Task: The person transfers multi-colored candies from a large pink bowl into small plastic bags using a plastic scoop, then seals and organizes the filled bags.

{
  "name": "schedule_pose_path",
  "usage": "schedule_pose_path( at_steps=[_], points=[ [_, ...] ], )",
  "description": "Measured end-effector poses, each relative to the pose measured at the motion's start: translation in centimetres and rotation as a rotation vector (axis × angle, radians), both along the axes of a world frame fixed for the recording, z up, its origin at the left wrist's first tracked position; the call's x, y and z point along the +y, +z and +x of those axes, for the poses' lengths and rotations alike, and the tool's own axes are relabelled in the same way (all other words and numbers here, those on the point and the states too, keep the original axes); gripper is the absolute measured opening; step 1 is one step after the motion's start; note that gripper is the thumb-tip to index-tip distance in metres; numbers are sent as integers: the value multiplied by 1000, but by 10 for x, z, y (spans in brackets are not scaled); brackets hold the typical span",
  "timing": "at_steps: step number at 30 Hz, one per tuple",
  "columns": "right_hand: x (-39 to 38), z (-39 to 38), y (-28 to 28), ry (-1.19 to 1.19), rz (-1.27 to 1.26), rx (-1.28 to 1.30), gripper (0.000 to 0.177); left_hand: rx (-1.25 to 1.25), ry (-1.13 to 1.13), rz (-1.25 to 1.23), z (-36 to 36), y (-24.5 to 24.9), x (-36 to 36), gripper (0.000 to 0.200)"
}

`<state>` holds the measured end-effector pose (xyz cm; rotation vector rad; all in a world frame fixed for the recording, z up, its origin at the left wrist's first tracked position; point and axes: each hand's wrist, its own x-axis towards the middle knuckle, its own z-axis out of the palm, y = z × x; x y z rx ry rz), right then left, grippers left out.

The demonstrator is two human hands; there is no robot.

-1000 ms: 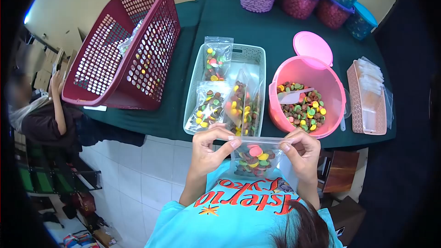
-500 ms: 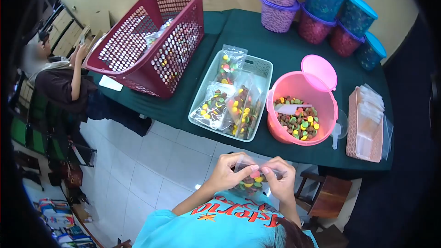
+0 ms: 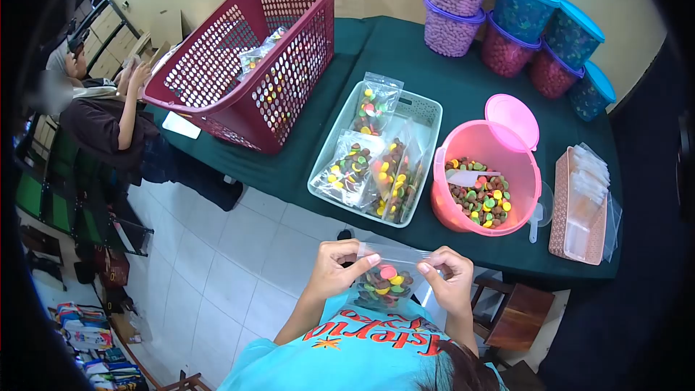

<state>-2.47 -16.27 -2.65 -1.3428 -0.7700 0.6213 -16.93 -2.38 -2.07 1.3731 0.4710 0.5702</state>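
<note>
Between my two hands hangs a clear plastic bag (image 3: 384, 286) of brown, yellow, green and pink candies, in front of my blue shirt. My left hand (image 3: 339, 268) pinches its upper left corner, and my right hand (image 3: 447, 280) pinches the upper right side. The bag's top edge is stretched fairly straight. Beyond my hands, a pale green tray (image 3: 318, 166) holds several filled bags (image 3: 350, 166). To its right, a pink tub (image 3: 450, 206) contains loose candies (image 3: 481, 203) and a white scoop (image 3: 467, 176).
A maroon basket (image 3: 246, 119) with filled bags stands at the table's left. Lidded tubs (image 3: 525, 7) are stacked at the back right. A pink basket (image 3: 559, 228) of empty bags sits at the right edge. Another person (image 3: 108, 123) stands at the left; a wooden stool (image 3: 520, 315) is below.
My hands have moved apart along the top of the bag, which is now spread wider. The head view has shifted slightly, and the other person's head is turned differently.
</note>
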Motion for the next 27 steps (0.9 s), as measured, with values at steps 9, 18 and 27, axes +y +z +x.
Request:
schedule_pose_path(
  at_steps=[9, 18, 27],
  points=[
    [87, -16, 6, 397, -142, 32, 40, -179, 351, -60, 2, 5, 101, 10],
    [171, -12, -4, 64, 4, 266, 29, -67, -175, -97, 26, -2, 189, 37],
    [167, -16, -14, -389, 57, 153, 34, -79, -68, 293, 145, -49, 295, 15]
  ],
)
